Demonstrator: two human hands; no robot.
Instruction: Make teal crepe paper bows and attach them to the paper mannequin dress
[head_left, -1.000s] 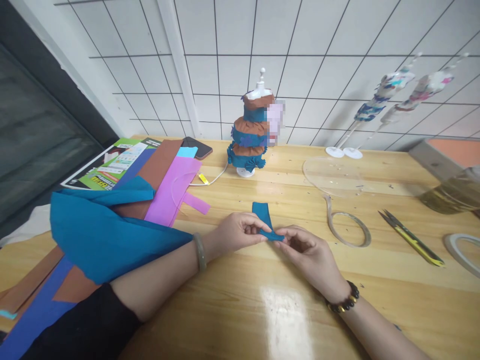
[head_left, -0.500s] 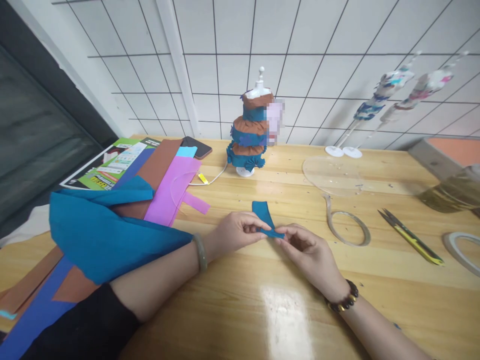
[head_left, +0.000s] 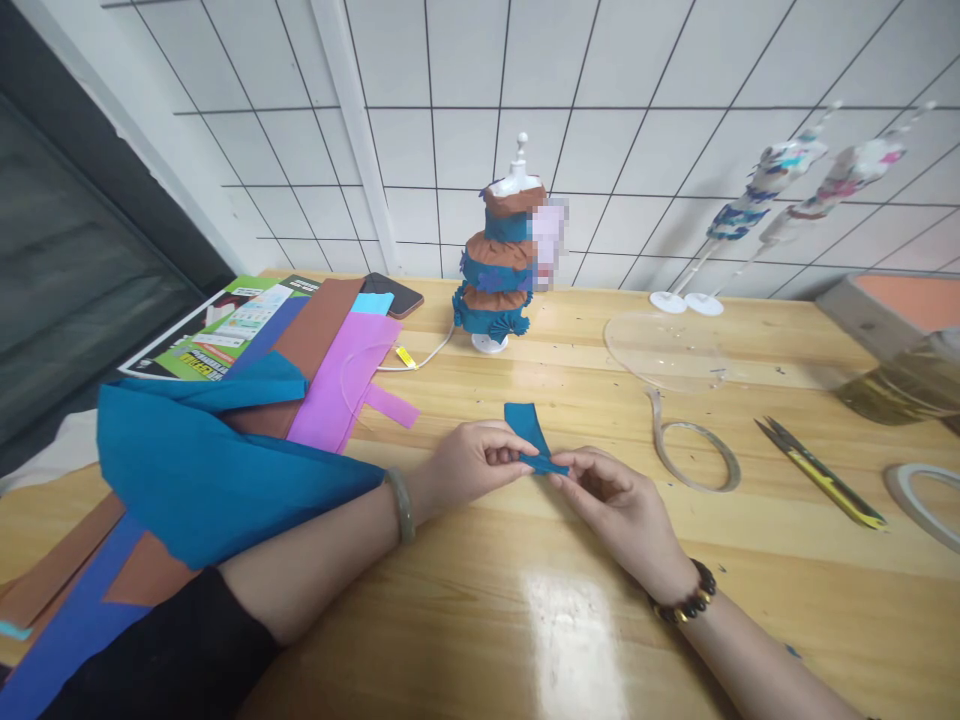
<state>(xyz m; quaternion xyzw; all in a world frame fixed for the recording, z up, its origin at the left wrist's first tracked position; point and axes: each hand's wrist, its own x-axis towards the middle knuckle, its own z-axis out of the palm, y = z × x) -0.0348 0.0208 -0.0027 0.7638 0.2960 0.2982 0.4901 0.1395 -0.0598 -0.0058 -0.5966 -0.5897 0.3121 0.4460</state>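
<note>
A small teal paper strip (head_left: pixel 529 430) is pinched between both my hands just above the wooden table (head_left: pixel 570 620). My left hand (head_left: pixel 469 465) grips its near end from the left with fingers closed. My right hand (head_left: pixel 611 500) pinches the same end from the right. The strip's far end points away toward the wall. A large teal paper sheet (head_left: pixel 210 470) drapes over my left forearm.
A small mannequin (head_left: pixel 504 265) dressed in brown and teal ruffles stands at the back. Coloured paper sheets (head_left: pixel 337 370) and a phone (head_left: pixel 394 293) lie left. A tape ring (head_left: pixel 697 455), scissors (head_left: pixel 821 485), a clear disc (head_left: pixel 664 350) and two more mannequins (head_left: pixel 780 190) are on the right.
Almost nothing differs; both hands keep pinching the teal strip, with only slight finger movement.
</note>
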